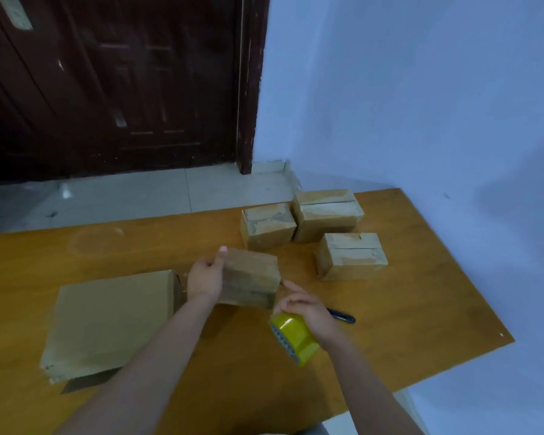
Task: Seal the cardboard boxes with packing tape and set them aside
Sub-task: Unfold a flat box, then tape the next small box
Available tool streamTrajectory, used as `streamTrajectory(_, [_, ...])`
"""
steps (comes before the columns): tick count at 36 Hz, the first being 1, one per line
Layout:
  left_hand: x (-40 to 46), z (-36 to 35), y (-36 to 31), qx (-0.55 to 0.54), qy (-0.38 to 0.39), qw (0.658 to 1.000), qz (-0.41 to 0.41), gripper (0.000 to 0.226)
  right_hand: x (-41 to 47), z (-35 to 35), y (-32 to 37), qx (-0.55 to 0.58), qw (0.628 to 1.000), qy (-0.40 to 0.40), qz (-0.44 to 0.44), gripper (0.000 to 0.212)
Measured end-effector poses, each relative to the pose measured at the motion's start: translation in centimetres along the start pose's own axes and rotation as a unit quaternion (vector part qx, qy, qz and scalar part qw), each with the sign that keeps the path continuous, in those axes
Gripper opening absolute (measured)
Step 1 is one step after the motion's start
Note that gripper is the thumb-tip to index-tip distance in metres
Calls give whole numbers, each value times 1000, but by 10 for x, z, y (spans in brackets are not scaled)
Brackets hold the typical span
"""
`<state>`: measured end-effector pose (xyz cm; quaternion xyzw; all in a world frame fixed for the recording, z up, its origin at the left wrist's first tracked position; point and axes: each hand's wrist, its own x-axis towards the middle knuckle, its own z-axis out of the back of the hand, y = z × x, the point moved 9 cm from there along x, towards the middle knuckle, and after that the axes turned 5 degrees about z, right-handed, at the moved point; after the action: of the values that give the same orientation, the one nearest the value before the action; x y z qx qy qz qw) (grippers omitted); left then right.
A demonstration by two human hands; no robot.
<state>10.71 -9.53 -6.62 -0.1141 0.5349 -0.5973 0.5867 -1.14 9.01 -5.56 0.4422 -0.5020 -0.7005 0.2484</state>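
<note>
Box (248, 277) between hands | left hand (204, 277) grips | right hand (305, 306) holds tape roll (292, 339)

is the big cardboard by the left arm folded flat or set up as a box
Folded flat: the big cardboard lies low on the table, unlike the small box the left hand grips.

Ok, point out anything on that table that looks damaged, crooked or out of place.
Nothing serious stands out. The three small brown cardboard boxes at the far right sit at slightly different angles, and their tape looks wrinkled. The stack of flattened cardboard sheets has a ragged near corner.
</note>
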Motion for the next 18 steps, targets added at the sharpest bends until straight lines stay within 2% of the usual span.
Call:
streamTrajectory(3, [-7, 4, -8, -33, 13, 997, -73, 25, -12, 2, 7, -36, 999, 8, 38, 22])
streamTrajectory(5, [-13, 5, -2, -70, 25, 993, -90, 18, -17, 5, 4, -63, 997, 12, 47, 21])
streamTrajectory(6, [-17, 5, 3, -83, 26, 991, -100, 21, -18, 6, 0, -75, 996, 11, 45, 21])
streamTrajectory(11, [-36, -4, 35, -72, 25, 988, -133, 71, -17, -3, -26, -149, 989, 8, 4, 24])
streamTrajectory(14, [-38, -12, 55, 12, 24, 986, -166, 73, -13, -13, -41, -205, 978, 25, -14, 31])
streamTrajectory(16, [-37, -17, 68, 68, 27, 984, -163, 69, -8, -17, -58, -195, 980, 29, -40, 34])
streamTrajectory(18, [-36, -22, 79, 111, 39, 981, -153, 67, -3, -17, -76, -169, 984, 23, -58, 46])
